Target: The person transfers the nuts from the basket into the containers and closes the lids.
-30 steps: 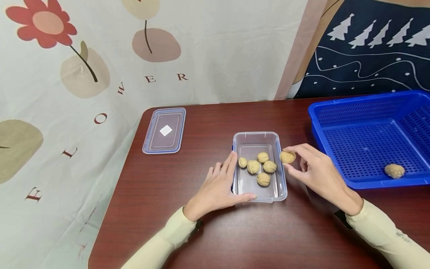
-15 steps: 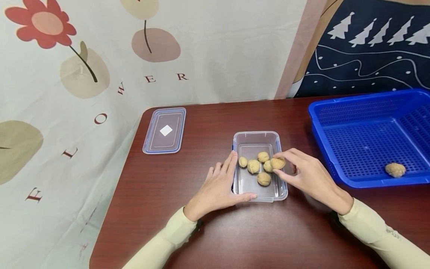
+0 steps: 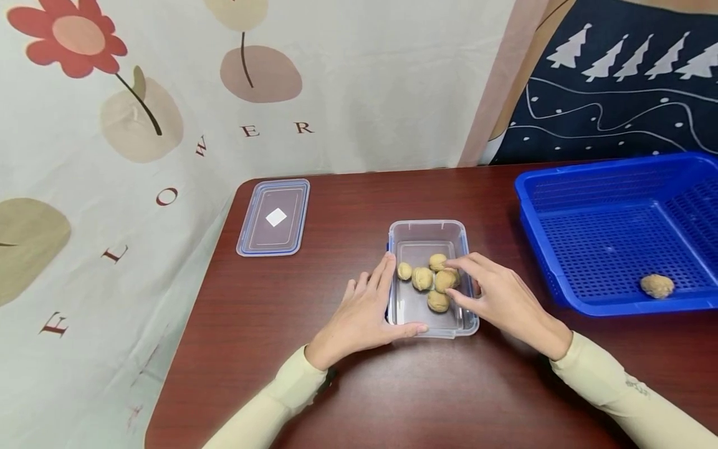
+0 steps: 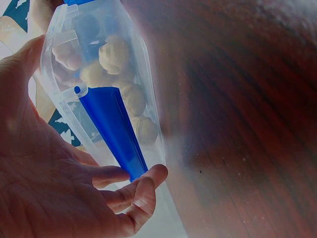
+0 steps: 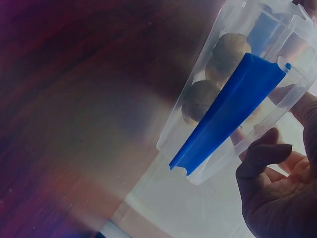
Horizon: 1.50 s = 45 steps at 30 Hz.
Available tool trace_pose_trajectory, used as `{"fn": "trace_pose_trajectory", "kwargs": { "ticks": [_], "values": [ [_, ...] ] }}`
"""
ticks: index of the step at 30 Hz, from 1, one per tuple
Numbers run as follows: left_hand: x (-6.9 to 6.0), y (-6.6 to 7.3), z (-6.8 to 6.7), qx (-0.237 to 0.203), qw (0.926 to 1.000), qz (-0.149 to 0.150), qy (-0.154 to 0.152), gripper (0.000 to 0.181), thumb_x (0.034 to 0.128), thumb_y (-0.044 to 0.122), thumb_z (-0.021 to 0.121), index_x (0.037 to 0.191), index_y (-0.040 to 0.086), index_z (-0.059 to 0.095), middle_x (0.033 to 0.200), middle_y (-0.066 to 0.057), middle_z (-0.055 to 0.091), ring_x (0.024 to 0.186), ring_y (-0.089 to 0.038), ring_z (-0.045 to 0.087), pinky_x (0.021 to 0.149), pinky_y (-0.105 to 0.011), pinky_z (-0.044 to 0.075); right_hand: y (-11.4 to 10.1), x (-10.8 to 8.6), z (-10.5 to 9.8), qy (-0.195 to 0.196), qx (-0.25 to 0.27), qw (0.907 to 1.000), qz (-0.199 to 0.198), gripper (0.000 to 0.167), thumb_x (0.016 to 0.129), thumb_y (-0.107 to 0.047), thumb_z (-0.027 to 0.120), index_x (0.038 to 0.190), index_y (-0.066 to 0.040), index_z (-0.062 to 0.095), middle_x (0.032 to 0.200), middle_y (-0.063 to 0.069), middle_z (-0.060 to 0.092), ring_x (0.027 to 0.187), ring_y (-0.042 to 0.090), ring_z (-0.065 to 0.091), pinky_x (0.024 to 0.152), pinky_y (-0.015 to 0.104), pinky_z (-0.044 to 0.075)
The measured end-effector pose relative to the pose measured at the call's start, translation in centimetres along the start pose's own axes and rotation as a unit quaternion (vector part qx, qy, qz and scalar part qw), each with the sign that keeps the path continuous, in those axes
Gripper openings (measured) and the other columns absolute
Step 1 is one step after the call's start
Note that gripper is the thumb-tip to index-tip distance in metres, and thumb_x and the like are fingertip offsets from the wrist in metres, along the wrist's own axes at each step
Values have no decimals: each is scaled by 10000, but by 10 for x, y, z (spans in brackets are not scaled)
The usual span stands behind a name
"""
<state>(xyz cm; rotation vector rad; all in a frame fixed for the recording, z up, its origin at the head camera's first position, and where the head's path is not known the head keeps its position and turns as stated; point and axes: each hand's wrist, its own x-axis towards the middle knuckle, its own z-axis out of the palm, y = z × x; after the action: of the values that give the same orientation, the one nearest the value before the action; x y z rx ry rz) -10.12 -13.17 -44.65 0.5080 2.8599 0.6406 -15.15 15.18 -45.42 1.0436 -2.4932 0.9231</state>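
At least five walnuts (image 3: 422, 279) in one container (image 3: 426, 231); one lid (image 3: 280, 237) by the desk's (image 3: 415, 386) far-left corner.
Left hand (image 3: 359, 318) spreads, straight-fingered, against the container; right hand's (image 3: 507, 302) thumb and fingers flank one walnut, grip unclear.

wall cloth (image 3: 381, 93): "FLOWER", spaced capitals | right sleeve (image 3: 631, 405): mark (image 3: 637, 386) unreadable

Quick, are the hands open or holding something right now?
Left hand: open, touching the clear, rectangular plastic box.
Right hand: fingertips at a tan, round, wrinkled walnut; can't tell if gripping.
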Motion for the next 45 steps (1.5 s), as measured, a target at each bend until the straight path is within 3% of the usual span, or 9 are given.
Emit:
{"fn": "trace_pose_trajectory", "kwargs": {
  "ticks": [6, 16, 24, 31, 45],
  "values": [
    [-2, -1, -1, 44, 10000, -8, 17, 1335, 854, 829, 726, 1761, 76, 102, 1819, -70, 141, 1417, -431, 471, 1155, -625, 338, 2, -2, 0, -52, -44, 10000, 12, 462, 843, -166, 947, 1255, -96, 750, 1094, 46, 722, 698, 103, 553, 563, 276, 460],
    [-2, 0, 0, -79, 10000, 7, -4, 1310, 864, 829, 711, 1761, 79, 119, 1822, -61, 125, 1465, -456, 441, 1188, -655, 304, 2, -6, -3, 100, 49, 9999, 53, 417, 851, -120, 932, 1235, -107, 771, 1097, 22, 720, 707, 98, 548, 599, 179, 403],
    [-2, 0, -2, -71, 10000, -34, -6, 1317, 863, 826, 717, 1763, 86, 104, 1821, -63, 132, 1448, -453, 451, 1181, -648, 306, 0, -7, -10, 156, -16, 9994, 306, 379, 870, -126, 921, 1219, -105, 773, 1154, 1, 719, 750, 74, 554, 614, 248, 473],
    [-1, -1, -1, -11, 10000, -13, 23, 1325, 853, 831, 724, 1765, 95, 107, 1820, -60, 144, 1431, -437, 465, 1166, -635, 327, 1, -11, -23, 332, -33, 9983, 483, 380, 872, -67, 898, 1228, -107, 769, 1142, -3, 698, 759, 62, 516, 610, 167, 388],
    [-1, -1, 1, 72, 10000, -5, 18, 1345, 847, 848, 711, 1762, 79, 94, 1820, -75, 141, 1418, -409, 472, 1135, -619, 351, 2, -19, -54, 467, -406, 9961, 626, 464, 817, -36, 931, 1240, -137, 769, 1191, 27, 693, 745, 73, 472, 584, 168, 351]
  ]
}}
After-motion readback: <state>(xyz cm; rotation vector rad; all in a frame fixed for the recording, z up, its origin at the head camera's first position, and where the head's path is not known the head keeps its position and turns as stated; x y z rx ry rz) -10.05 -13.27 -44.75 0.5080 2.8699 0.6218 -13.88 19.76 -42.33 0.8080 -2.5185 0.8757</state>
